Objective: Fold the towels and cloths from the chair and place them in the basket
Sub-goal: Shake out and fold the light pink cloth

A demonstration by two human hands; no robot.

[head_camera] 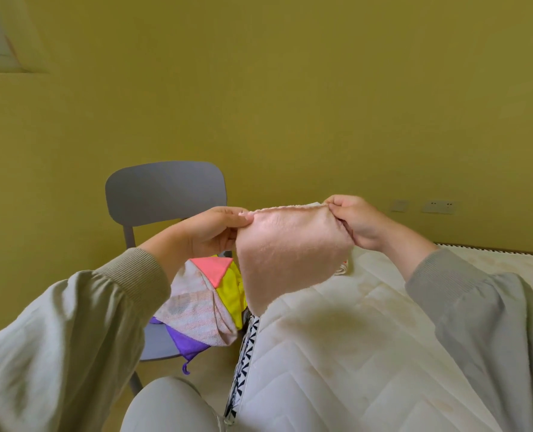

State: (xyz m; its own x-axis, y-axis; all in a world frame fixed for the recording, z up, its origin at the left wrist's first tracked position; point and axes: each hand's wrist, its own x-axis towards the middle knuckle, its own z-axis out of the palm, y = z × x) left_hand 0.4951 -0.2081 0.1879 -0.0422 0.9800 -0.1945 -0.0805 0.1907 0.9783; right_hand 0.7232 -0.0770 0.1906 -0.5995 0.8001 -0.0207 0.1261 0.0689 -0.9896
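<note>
A pale pink fluffy cloth (287,251) hangs in the air between my hands, above the mattress edge. My left hand (210,232) pinches its upper left corner. My right hand (354,221) pinches its upper right corner. The cloth droops to a point below. On the grey chair (162,188) behind lies a pile of cloths (209,297): a striped pink-and-white towel, a coral piece, a yellow one and a purple one with a loop hanging over the seat edge. A sliver of a woven thing (342,267), perhaps the basket, shows behind the pink cloth.
A white quilted mattress (368,353) with a black-and-white patterned edge band fills the lower right. My knee (168,406) is at the bottom centre. A yellow wall with two sockets (440,206) stands behind.
</note>
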